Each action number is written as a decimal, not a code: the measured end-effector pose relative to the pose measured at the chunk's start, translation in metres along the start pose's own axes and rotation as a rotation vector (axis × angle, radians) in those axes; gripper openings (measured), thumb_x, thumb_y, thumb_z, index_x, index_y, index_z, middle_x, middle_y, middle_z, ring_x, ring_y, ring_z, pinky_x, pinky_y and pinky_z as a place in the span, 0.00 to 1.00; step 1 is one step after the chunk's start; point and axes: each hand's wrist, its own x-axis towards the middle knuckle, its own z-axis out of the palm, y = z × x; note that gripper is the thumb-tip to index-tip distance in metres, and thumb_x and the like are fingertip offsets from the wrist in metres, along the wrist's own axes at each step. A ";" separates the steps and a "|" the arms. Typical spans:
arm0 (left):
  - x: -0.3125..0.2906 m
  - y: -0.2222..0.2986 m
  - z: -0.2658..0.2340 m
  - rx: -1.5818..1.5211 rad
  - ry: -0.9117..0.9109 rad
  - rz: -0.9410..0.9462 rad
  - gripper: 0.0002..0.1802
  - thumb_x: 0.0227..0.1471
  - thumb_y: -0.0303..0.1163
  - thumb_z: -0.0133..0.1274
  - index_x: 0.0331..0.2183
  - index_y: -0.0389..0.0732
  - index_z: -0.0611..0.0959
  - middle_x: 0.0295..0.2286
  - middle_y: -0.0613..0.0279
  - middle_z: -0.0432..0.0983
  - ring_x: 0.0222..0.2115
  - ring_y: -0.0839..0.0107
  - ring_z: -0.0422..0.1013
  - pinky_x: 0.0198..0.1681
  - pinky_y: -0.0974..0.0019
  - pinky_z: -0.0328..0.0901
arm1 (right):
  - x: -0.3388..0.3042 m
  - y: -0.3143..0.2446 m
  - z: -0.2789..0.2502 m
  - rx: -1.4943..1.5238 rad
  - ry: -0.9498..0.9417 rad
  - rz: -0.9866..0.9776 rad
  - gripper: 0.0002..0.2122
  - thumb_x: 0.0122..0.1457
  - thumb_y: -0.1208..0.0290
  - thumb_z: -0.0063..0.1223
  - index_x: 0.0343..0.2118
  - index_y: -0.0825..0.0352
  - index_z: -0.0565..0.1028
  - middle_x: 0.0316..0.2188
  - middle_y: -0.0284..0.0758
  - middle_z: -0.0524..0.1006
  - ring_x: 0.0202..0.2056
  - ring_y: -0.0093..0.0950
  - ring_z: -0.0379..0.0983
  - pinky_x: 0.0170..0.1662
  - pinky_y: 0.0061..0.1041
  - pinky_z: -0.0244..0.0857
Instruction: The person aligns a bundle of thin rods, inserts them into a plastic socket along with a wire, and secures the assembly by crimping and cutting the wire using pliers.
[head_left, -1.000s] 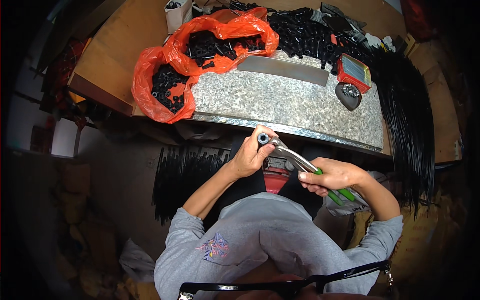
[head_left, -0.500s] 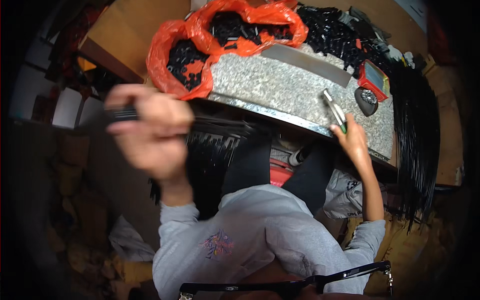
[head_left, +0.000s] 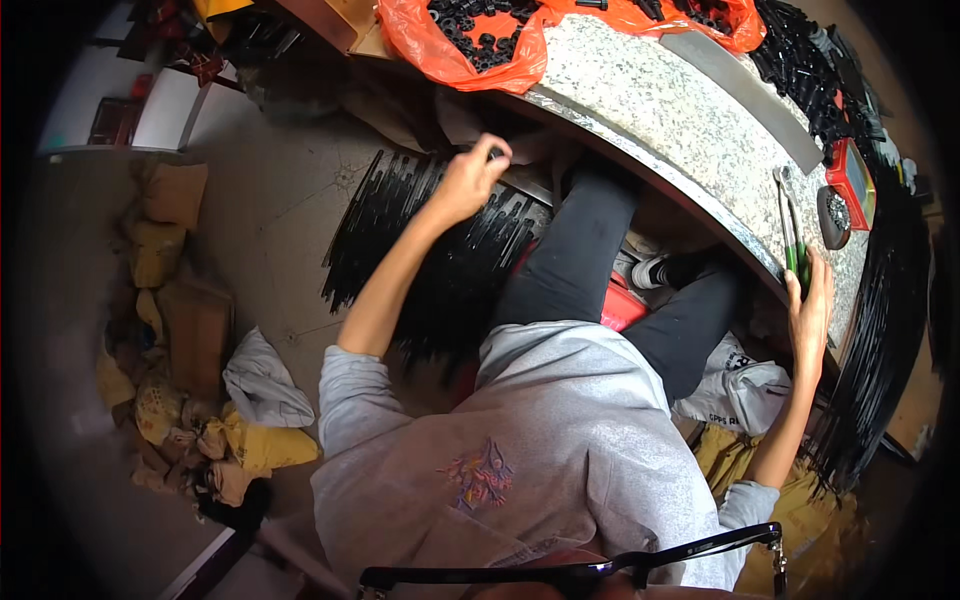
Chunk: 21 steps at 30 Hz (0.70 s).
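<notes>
My left hand is closed, fingers curled round a small black piece; most of that piece is hidden by the fingers. Beneath and beside this hand, a large bundle of long thin black rods lies low, left of my legs. At the right end of the stone-topped table, my right hand grips a pair of pliers by the green handles. The metal jaws point away from me over the tabletop. Just right of the pliers lies a dark oval object with a bristly, shiny patch.
Orange plastic bags of small black parts sit at the table's far side. A flat metal strip and a red-framed box are on the top. More black rods hang over the right edge. Sacks and cartons lie at left.
The view has shifted left. My left hand has come down and rightward from a blurred raised position, where dark strips stuck out of it, to above the rod bundle. The right hand keeps the pliers.
</notes>
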 end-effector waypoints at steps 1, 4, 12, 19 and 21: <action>0.000 -0.035 0.023 -0.044 -0.050 -0.032 0.08 0.52 0.32 0.45 0.34 0.39 0.69 0.14 0.50 0.67 0.18 0.54 0.68 0.22 0.59 0.60 | -0.003 -0.001 -0.004 -0.010 0.007 0.006 0.20 0.52 0.74 0.50 0.48 0.70 0.63 0.41 0.47 0.67 0.44 0.44 0.63 0.48 0.34 0.56; 0.000 -0.112 0.086 0.069 -0.101 -0.087 0.22 0.52 0.40 0.45 0.44 0.36 0.66 0.40 0.35 0.66 0.44 0.46 0.63 0.46 0.54 0.58 | -0.019 0.009 -0.023 -0.038 -0.022 0.098 0.18 0.52 0.71 0.49 0.47 0.70 0.65 0.42 0.47 0.67 0.45 0.43 0.63 0.49 0.35 0.55; 0.001 -0.096 0.077 0.173 -0.137 0.134 0.21 0.47 0.30 0.51 0.43 0.33 0.70 0.34 0.46 0.70 0.37 0.53 0.68 0.41 0.62 0.62 | -0.030 0.100 -0.012 -0.147 0.359 0.184 0.16 0.44 0.76 0.54 0.38 0.69 0.69 0.38 0.45 0.67 0.42 0.44 0.61 0.45 0.36 0.57; 0.038 0.148 0.075 -0.417 -0.652 0.218 0.11 0.47 0.22 0.46 0.35 0.32 0.76 0.27 0.56 0.75 0.28 0.73 0.72 0.34 0.72 0.65 | -0.026 0.197 -0.047 -0.400 0.354 0.547 0.18 0.39 0.73 0.61 0.34 0.70 0.69 0.37 0.43 0.66 0.43 0.42 0.61 0.42 0.38 0.60; 0.048 0.186 0.081 -0.408 -0.601 0.368 0.10 0.48 0.22 0.45 0.35 0.32 0.76 0.26 0.57 0.75 0.27 0.73 0.72 0.33 0.72 0.65 | -0.016 0.205 -0.054 -0.473 0.234 0.785 0.23 0.39 0.71 0.63 0.38 0.73 0.65 0.39 0.45 0.64 0.44 0.42 0.60 0.42 0.41 0.59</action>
